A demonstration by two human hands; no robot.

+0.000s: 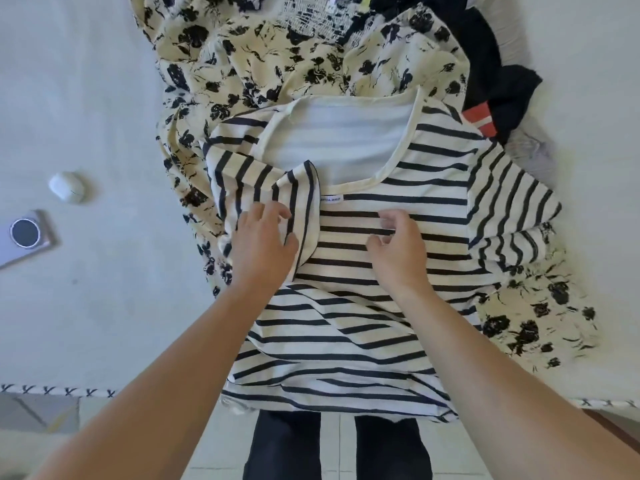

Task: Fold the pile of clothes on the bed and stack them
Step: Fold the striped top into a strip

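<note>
A cream shirt with navy stripes [398,202] lies spread on the bed, neckline away from me, hem hanging over the near edge. Its left sleeve is folded in over the body. My left hand [263,244] rests flat on that folded sleeve, fingers spread. My right hand [401,247] hovers at the shirt's chest, fingers curled and apart, holding nothing. Under the shirt lies a cream garment with black flowers [277,57], reaching out at the top and lower right. Dark clothes [498,74] are heaped at the upper right.
On the white bedsheet [104,133] to the left sit a white earbud case [67,186] and a phone [24,237]. A red and white piece [479,121] and grey fabric [533,157] lie by the dark clothes. The bed's stitched edge [55,390] runs near me; my legs stand below.
</note>
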